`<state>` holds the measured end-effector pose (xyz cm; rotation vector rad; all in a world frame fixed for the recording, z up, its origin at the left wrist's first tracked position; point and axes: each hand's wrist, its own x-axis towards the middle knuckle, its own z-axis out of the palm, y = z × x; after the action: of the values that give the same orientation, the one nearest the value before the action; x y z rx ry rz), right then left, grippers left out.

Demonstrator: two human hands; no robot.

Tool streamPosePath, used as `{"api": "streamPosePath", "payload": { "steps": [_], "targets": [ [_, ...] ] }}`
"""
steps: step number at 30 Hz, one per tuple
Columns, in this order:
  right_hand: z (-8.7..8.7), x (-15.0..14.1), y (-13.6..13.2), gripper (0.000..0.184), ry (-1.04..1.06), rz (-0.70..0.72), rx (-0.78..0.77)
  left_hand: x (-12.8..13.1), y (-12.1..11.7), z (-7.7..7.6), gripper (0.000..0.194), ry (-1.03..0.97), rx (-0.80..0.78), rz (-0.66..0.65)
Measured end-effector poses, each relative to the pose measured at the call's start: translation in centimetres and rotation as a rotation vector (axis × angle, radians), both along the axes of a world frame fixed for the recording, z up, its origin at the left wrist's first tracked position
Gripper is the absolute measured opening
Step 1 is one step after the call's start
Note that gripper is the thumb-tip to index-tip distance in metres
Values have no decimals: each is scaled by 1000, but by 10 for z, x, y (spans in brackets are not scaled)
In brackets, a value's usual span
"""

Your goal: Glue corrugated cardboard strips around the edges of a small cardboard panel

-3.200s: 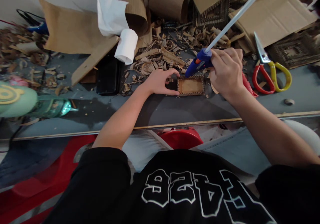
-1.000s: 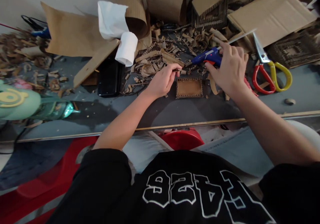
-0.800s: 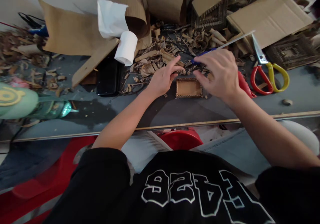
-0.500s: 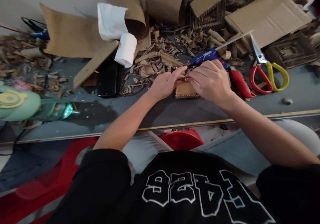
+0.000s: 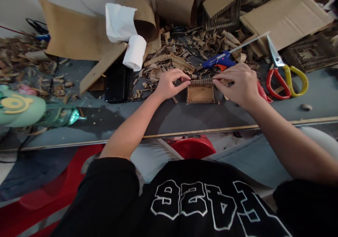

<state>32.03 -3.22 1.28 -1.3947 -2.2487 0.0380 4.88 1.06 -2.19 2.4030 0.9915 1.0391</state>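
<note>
A corrugated cardboard strip (image 5: 201,82) runs along the far edge of a small rectangular cardboard piece (image 5: 201,94) with ridged edging, which lies flat on the table. My left hand (image 5: 169,84) is closed in a pinch at the strip's left end. At its right end, the thumb and fingertips of my right hand (image 5: 241,85) pinch it too. Just beyond the right hand lies a blue glue gun (image 5: 217,59) with a glue stick in its back; part of it is hidden behind that hand.
Scissors (image 5: 277,62) with red and yellow handles lie at the right, near a cardboard sheet (image 5: 287,17). Cardboard scraps (image 5: 182,55) cover the back. Leftward are a paper roll (image 5: 134,52), a black phone (image 5: 116,85), a wooden stick (image 5: 101,68) and a green bottle (image 5: 23,106).
My hands have moved apart from close together to opposite ends of the strip, the right one going rightward. The small cardboard piece and the strip now show between them.
</note>
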Motion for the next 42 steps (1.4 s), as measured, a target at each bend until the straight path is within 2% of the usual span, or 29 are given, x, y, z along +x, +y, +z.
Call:
{"api": "streamPosePath", "payload": {
  "steps": [5,10,14,23,27,32,37,42],
  "targets": [
    [-14,-4,0,32,14,20,-11,-1,1,-1,46,80,13,-34],
    [-17,-4,-1,29,-15,1,2,0,3,-3,49,126,25,-34],
    [-17,-6,-3,27,-48,-21,9,2,2,-5,52,138,55,-17],
    [-12,-12,-11,29,-152,-131,128,11,-1,-6,53,152,145,36],
    [-13,-12,-11,29,-143,-124,102,13,-1,-6,51,164,176,47],
    [-13,-15,-9,28,-167,-124,52,13,-1,-6,49,184,165,42],
    [-6,-19,-11,33,-191,-147,8,15,-3,-8,51,188,148,86],
    [-2,-25,-13,33,-196,-160,36,15,-4,-6,56,170,82,98]
  ]
}}
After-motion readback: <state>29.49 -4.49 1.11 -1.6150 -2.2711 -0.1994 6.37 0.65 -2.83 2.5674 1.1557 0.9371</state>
